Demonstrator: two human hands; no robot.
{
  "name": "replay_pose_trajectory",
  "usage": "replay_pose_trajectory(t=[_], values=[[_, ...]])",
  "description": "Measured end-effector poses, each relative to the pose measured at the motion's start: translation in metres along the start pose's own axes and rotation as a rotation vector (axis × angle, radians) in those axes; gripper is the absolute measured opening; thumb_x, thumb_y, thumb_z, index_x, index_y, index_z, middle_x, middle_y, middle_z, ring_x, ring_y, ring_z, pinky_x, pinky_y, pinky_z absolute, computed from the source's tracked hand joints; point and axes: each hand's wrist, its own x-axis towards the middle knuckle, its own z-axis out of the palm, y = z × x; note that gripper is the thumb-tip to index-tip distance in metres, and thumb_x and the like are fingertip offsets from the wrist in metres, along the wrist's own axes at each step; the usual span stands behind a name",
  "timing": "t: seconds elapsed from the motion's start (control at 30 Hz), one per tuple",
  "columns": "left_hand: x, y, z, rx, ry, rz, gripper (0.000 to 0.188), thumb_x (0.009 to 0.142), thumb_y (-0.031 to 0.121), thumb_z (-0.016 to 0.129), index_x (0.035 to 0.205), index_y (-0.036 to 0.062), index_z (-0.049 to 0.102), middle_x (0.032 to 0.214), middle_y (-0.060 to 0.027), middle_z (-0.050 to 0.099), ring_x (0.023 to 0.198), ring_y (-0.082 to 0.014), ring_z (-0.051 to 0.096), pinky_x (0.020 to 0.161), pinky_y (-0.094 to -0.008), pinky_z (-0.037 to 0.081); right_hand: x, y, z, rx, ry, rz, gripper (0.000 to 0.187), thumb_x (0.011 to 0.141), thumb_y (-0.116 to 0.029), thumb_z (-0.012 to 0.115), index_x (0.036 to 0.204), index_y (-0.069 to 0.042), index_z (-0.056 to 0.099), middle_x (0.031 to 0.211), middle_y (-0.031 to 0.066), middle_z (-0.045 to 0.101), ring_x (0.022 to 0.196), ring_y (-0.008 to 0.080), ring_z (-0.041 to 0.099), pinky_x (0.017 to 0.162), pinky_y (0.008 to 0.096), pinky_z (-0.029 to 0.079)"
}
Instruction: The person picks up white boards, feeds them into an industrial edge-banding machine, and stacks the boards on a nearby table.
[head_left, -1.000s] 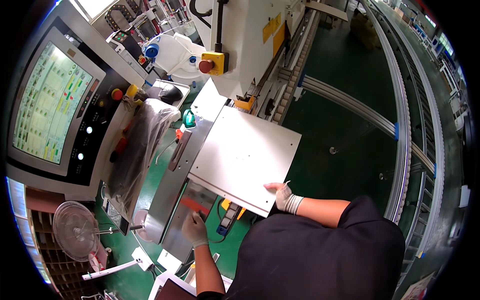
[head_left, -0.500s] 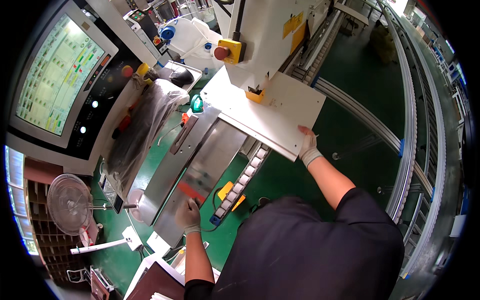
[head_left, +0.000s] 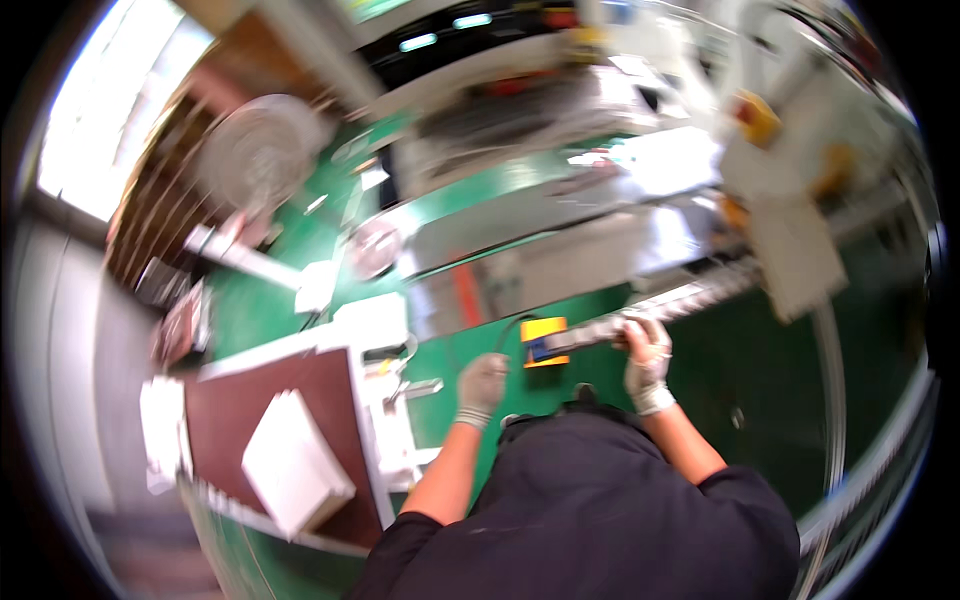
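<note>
My left hand, in a pale glove, is in front of the flat metal plate. Its fingers are smeared by motion, so its grip cannot be told. Beside the strip of white rollers is my gloved right hand, its bent fingers partly apart and nothing visible in them. Whether they touch the rollers is unclear. A red strip crosses the left end of the metal plate. Between my hands a yellow block shows at the end of the rollers.
To the left, a brown-topped table holds a white stack of sheets. A fan stands behind it. The white panel lies to the right, near a yellow switch box. The floor is green.
The view has swung left and blurred. My right hand has left the white panel's edge and come in beside the rollers. My left hand has drawn back from the red strip.
</note>
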Motion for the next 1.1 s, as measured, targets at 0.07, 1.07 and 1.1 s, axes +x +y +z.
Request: replay_pose_trajectory(t=[0.07, 1.07, 1.1], values=[[-0.046, -0.008, -0.025, -0.195, 0.017, -0.352, 0.044, 0.100, 0.042, 0.040, 0.094, 0.0068, 0.067, 0.082, -0.0102, 0.067, 0.081, -0.0243, 0.066, 0.077, -0.0365, 0.051, 0.010, 0.010, 0.021, -0.097, -0.169, -0.048, 0.018, 0.092, -0.010, 0.060, 0.107, 0.000, 0.063, 0.093, 0.0049, 0.065, 0.085, 0.0125, 0.061, 0.077, 0.0262, 0.049], [-0.321, -0.156, -0.274, -0.966, 1.562, -0.991, 0.047, 0.096, 0.030, 0.055, 0.130, -0.0005, 0.044, 0.128, -0.0138, 0.052, 0.113, -0.0256, 0.054, 0.093, -0.0409, 0.047, -0.155, 0.190, 0.125, -0.528, -0.707, 1.047, 0.031, 0.093, -0.030, 0.059, 0.109, -0.003, 0.061, 0.096, 0.0096, 0.068, 0.081, 0.0201, 0.066, 0.072, 0.0321, 0.053], [-0.323, -0.151, -0.273, -0.962, 1.556, -0.993, 0.047, 0.096, 0.030, 0.055, 0.130, -0.0005, 0.044, 0.128, -0.0138, 0.052, 0.113, -0.0256, 0.054, 0.093, -0.0409, 0.047, -0.167, 0.191, 0.121, -0.560, -0.833, 1.091, 0.033, 0.093, -0.030, 0.059, 0.111, -0.002, 0.061, 0.097, 0.0097, 0.068, 0.083, 0.0195, 0.066, 0.074, 0.0312, 0.053]])
